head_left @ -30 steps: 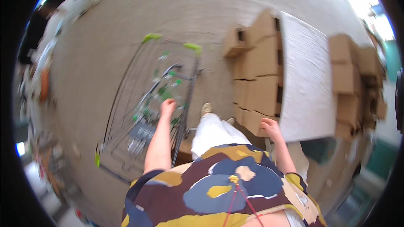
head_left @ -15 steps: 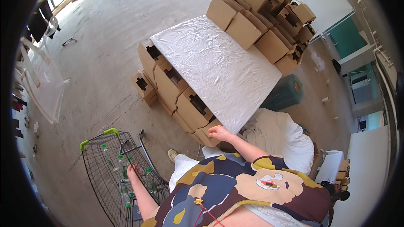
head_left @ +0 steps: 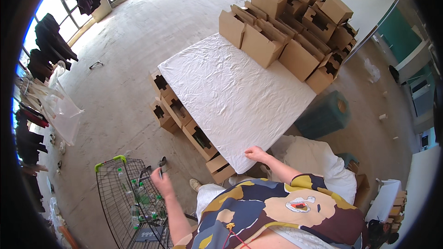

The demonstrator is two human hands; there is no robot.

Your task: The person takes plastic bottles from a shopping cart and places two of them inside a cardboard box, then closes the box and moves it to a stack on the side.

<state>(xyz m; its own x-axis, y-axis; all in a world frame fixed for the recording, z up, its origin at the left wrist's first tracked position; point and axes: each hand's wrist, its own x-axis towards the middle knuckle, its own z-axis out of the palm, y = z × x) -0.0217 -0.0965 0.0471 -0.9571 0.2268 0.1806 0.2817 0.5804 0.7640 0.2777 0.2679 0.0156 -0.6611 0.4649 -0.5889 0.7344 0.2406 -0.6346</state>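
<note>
My left hand (head_left: pixel 162 184) is raised just beside the shopping cart (head_left: pixel 102 193), its fingers closed. A small dark bit shows at the fingertips, too small to name. Inside the black wire cart with green corners lie several clear bottles with green caps, one of them a bottle (head_left: pixel 135 215) near the low end. At the near corner of the white-covered table (head_left: pixel 230 96), my right hand (head_left: pixel 256 154) is closed with its fingers curled over the cloth. No object shows in it.
Open brown cardboard boxes (head_left: pixel 260 45) crowd the table's far right end. More cartons (head_left: pixel 200 139) line its left side. A green bin (head_left: pixel 325 115) and a white cloth bundle (head_left: pixel 318 159) are on the right. Dark clothes (head_left: pixel 50 41) hang at the far left.
My left hand has lifted out from among the bottles and moved right of the cart. My right hand has shifted slightly right, onto the table's corner. The view has tilted up.
</note>
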